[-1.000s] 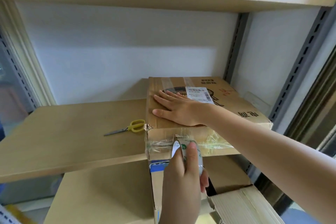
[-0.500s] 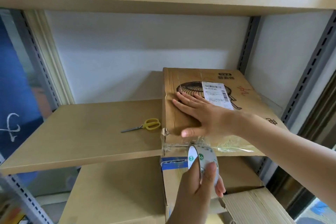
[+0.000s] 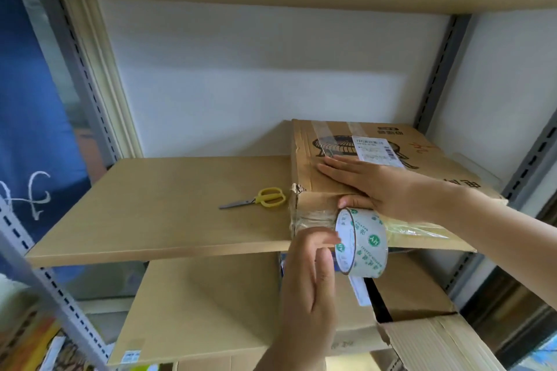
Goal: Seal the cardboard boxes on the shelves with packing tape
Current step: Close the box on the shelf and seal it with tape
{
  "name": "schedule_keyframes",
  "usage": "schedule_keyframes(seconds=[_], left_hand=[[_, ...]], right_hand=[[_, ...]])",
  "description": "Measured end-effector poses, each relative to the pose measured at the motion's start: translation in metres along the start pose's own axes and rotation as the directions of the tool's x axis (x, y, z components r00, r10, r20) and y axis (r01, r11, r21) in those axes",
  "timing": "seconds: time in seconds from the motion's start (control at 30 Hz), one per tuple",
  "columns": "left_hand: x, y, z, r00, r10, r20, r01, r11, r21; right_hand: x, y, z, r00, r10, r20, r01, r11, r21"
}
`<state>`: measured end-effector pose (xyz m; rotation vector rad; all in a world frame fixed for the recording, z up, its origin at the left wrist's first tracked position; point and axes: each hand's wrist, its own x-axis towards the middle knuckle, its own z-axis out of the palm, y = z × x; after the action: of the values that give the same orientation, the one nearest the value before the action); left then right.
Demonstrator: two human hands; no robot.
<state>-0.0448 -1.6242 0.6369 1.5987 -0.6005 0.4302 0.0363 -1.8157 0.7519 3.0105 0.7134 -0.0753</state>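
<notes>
One head view only. Left hand (image 3: 307, 277) pinching tape roll (image 3: 361, 242) at front face of cardboard box (image 3: 428, 178), box at right front edge of middle shelf (image 3: 150, 220). Right hand (image 3: 373, 187) flat on lid, fingers straight. Risks, judged: strip wrinkling or sticking to itself if roll twists; lid lifting if pressure eases. Count: one roll, one scissors (image 3: 259, 199), more boxes on shelf below.

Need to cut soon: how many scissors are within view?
1: yellow-handled metal scissors lying on the wooden shelf board, left of the taped brown cardboard box. Others may be hidden.
</notes>
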Motion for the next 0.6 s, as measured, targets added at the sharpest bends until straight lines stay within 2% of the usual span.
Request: schedule_keyframes(seconds=[0.07,0.13,0.17,0.2,0.23,0.27,0.3,0.33,0.47,0.53,0.6], left_hand=[[0.016,-0.015,-0.033,0.974,0.074,-0.212,-0.043,0.988,0.148],[0.052,-0.038,-0.072,0.942,0.104,-0.320,0.033,0.919,0.393],[0.074,-0.050,-0.089,0.955,0.081,-0.285,0.090,0.838,0.539],[0.095,-0.061,-0.102,0.983,-0.004,-0.186,0.131,0.724,0.678],[0.113,-0.073,-0.110,0.985,-0.147,-0.086,0.158,0.600,0.784],[0.125,-0.083,-0.113,0.959,-0.282,-0.018,0.165,0.506,0.846],[0.132,-0.089,-0.115,0.930,-0.366,0.023,0.159,0.459,0.874],[0.135,-0.094,-0.116,0.917,-0.397,0.051,0.155,0.470,0.869],[0.141,-0.098,-0.121,0.892,-0.432,0.133,0.202,0.645,0.737],[0.147,-0.095,-0.128,0.855,-0.495,0.157,0.260,0.670,0.696],[0.151,-0.098,-0.137,0.829,-0.532,0.171,0.266,0.644,0.717]], right_hand=[[-0.006,-0.002,-0.011,0.999,0.038,0.023,-0.042,0.978,0.203],[-0.003,-0.009,-0.023,0.993,0.114,0.023,-0.115,0.942,0.316],[0.002,-0.014,-0.027,0.990,0.144,-0.002,-0.137,0.941,0.310],[0.008,-0.020,-0.030,0.987,0.157,-0.040,-0.140,0.950,0.279],[0.014,-0.025,-0.032,0.985,0.152,-0.087,-0.126,0.960,0.250],[0.020,-0.030,-0.033,0.981,0.134,-0.137,-0.099,0.966,0.239],[0.025,-0.034,-0.034,0.976,0.115,-0.183,-0.069,0.968,0.242],[0.031,-0.037,-0.036,0.970,0.105,-0.219,-0.050,0.969,0.243],[0.051,-0.045,-0.043,0.944,0.051,-0.327,0.000,0.988,0.154],[0.059,-0.047,-0.043,0.929,0.015,-0.371,0.033,0.992,0.123],[0.061,-0.049,-0.045,0.913,-0.015,-0.407,0.059,0.994,0.095]])
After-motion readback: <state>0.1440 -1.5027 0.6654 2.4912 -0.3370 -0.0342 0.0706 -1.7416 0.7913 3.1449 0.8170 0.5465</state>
